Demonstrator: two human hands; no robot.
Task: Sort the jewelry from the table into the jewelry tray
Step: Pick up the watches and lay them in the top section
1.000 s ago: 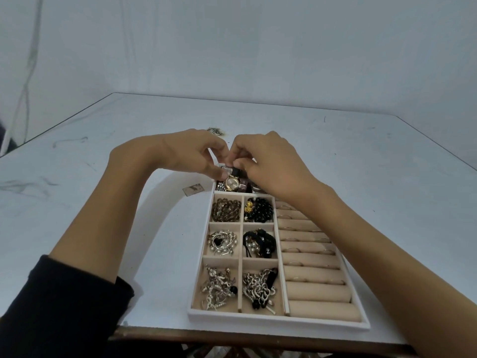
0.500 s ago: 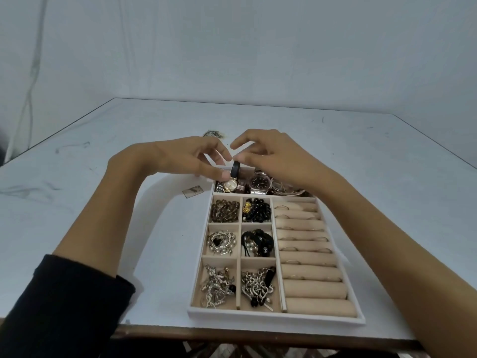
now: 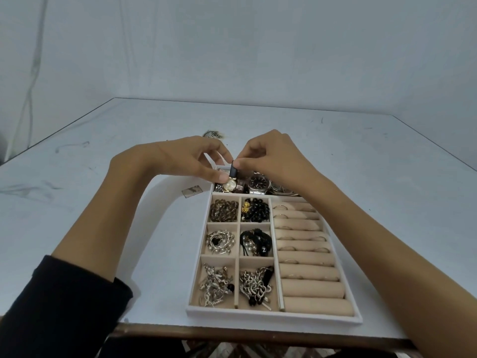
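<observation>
A: Pinching is the right word here. The right hand [image 3: 273, 158] holds the upper end of the thin black strap [image 3: 233, 170] between thumb and forefinger. The left hand [image 3: 185, 161] closes its thumb and fingertips on the small gold-cased wristwatch [image 3: 230, 184], close beside the case.

B: And where is this watch?

A: Over the far compartment of the white-framed, beige-lined jewelry tray [image 3: 271, 316]. The case sits low there, just beside a silver steel watch with a dark dial [image 3: 259, 183]. If they touch, I cannot tell.

B: How will it handle?

A: Light, I think. The case is stiff and its glass may scratch against the other metal. The strap is soft and bends, so the watch would swing if held by the strap end only. Better to take the case by its sides.

B: Is something left outside?

A: One small metallic piece [image 3: 212, 134] lies on the pale grey table [image 3: 103, 202], beyond the left hand. It is too small to name.
</observation>
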